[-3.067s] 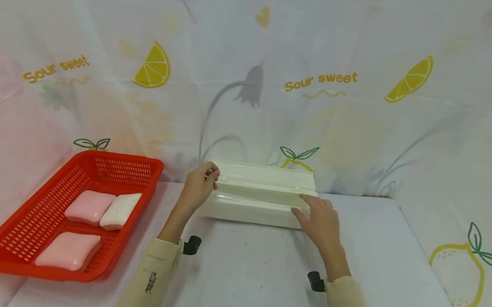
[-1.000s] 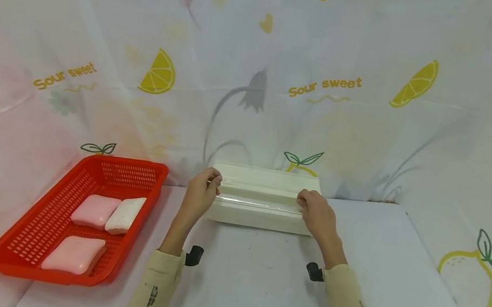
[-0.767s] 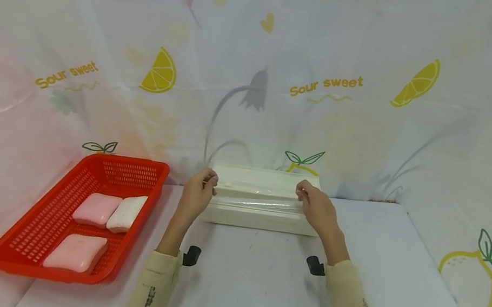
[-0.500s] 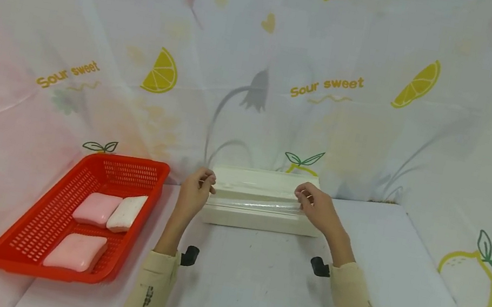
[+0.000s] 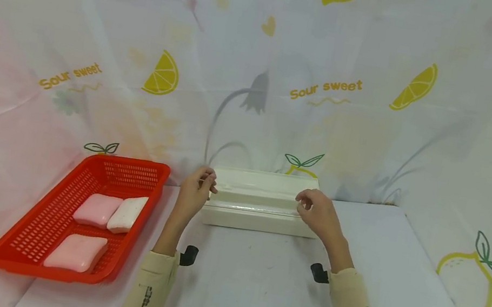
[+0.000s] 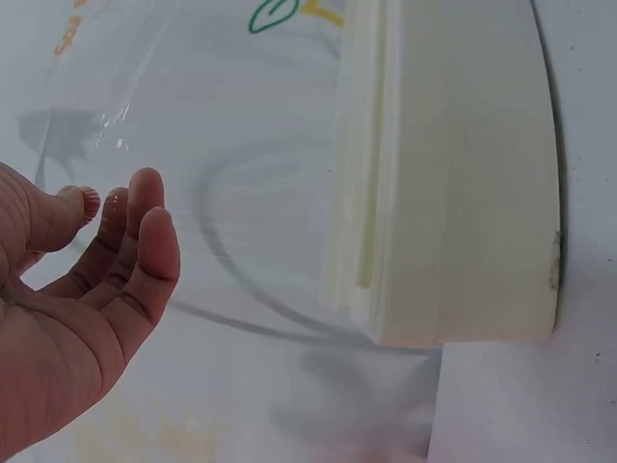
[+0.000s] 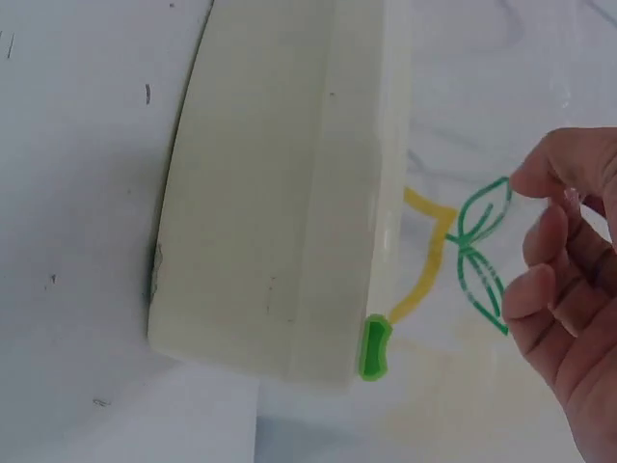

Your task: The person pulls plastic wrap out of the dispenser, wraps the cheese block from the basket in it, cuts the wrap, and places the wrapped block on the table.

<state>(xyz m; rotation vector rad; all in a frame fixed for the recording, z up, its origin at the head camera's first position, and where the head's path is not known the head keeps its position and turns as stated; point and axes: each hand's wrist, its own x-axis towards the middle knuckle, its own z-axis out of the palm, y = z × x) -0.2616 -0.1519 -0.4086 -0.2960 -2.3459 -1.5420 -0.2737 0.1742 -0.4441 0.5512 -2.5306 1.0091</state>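
Observation:
A long cream cling film dispenser (image 5: pixel 258 222) stands at the back of the table with its lid (image 5: pixel 265 181) raised. Thin clear cling film (image 6: pixel 118 130) shows as glossy wrinkles in the left wrist view. Over the dispenser's left end, my left hand (image 5: pixel 193 192) pinches the film between thumb and forefinger, the other fingers curved. At the right end my right hand (image 5: pixel 321 216) pinches a bit of clear film (image 7: pixel 572 203) with bent fingers. Both hands are apart from the dispenser body in the wrist views. Most of the film's outline is too transparent to trace.
At the left, a red plastic basket (image 5: pixel 121 258) holds two pink soap bars and a white soap bar (image 5: pixel 127 215). A lemon-printed cloth wall (image 5: pixel 227 35) rises right behind the dispenser. The white table (image 5: pixel 250 297) extends in front, and a small green tab (image 7: pixel 375 347) sits at the dispenser's end.
My right hand has left the dispenser's right edge and taken hold of the film. A slanted film strip seen between the hands half a second ago no longer stands out. The basket stays put.

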